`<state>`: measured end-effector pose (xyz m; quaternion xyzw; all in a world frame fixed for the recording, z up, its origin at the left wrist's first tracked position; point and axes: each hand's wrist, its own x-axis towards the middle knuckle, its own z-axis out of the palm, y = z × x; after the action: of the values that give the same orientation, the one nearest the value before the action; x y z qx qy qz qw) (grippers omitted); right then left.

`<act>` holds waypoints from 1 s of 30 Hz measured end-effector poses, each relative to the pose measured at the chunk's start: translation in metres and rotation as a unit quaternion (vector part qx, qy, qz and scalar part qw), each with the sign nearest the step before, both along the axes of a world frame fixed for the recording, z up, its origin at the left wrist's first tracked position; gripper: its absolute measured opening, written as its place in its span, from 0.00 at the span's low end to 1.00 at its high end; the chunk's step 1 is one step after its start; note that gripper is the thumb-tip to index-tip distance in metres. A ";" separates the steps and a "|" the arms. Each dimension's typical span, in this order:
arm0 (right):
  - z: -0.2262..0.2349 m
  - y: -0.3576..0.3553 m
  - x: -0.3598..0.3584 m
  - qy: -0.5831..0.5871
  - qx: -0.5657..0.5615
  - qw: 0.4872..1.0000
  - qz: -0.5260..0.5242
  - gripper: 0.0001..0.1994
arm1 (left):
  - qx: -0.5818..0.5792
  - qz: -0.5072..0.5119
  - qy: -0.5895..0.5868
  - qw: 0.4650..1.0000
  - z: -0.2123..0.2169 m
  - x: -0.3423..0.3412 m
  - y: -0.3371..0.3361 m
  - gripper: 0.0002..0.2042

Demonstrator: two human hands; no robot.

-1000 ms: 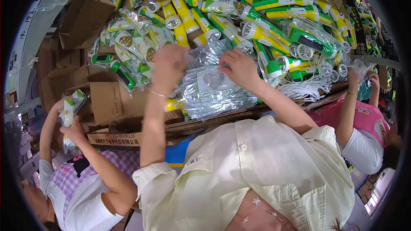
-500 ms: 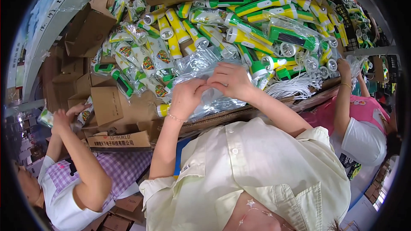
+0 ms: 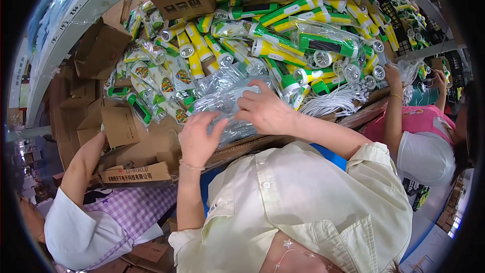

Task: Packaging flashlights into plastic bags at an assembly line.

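Note:
A heap of clear plastic bags [image 3: 217, 91] lies in front of me at the near edge of the cardboard-lined table. My left hand [image 3: 198, 139] is over the left side of these bags, its thumb and fingers apart in a curve with nothing plainly between them. To its right, my right hand [image 3: 268, 110] has bent fingers and thumb drawn together on a clear plastic bag, the index finger raised. The thin film makes the bag's outline hard to follow. Just beyond lie yellow-and-green flashlights [image 3: 278, 53], some in clear wrapping.
Printed bags with flashlights [image 3: 169, 78] lie to the left, near open cardboard boxes [image 3: 118, 124]. White cords [image 3: 336, 101] are bundled right of my right hand. A co-worker in a purple checked apron [image 3: 136, 210] reaches in at left; another in pink [image 3: 424, 126] works at right.
My hands, together on a clear bag before, have come apart; the left has moved down and left and its fingers have spread. The left co-worker's arm has reached in behind a box flap.

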<state>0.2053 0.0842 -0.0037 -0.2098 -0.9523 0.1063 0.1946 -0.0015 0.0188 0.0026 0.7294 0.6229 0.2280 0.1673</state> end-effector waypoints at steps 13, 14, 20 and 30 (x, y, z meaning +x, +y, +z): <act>0.016 0.110 0.060 -0.010 -0.450 0.893 0.021 0.07 | -0.114 0.244 0.115 0.956 -0.012 -0.025 0.004 0.11; 0.014 0.135 0.065 0.080 -0.448 0.890 -0.025 0.09 | -0.115 0.244 0.113 0.956 -0.019 -0.027 0.005 0.11; 0.034 0.268 0.089 -0.373 0.015 0.879 -0.298 0.23 | -0.166 0.233 -0.138 0.948 -0.028 -0.024 0.014 0.08; 0.052 0.253 0.076 -0.468 -0.180 0.840 -0.209 0.28 | -0.136 0.215 -0.082 0.964 -0.017 -0.025 0.019 0.14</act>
<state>0.2812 0.3368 0.0484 -0.4596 -0.8279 0.1217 -0.2975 -0.0263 0.0375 -0.0141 0.5275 0.7746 0.2304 0.2623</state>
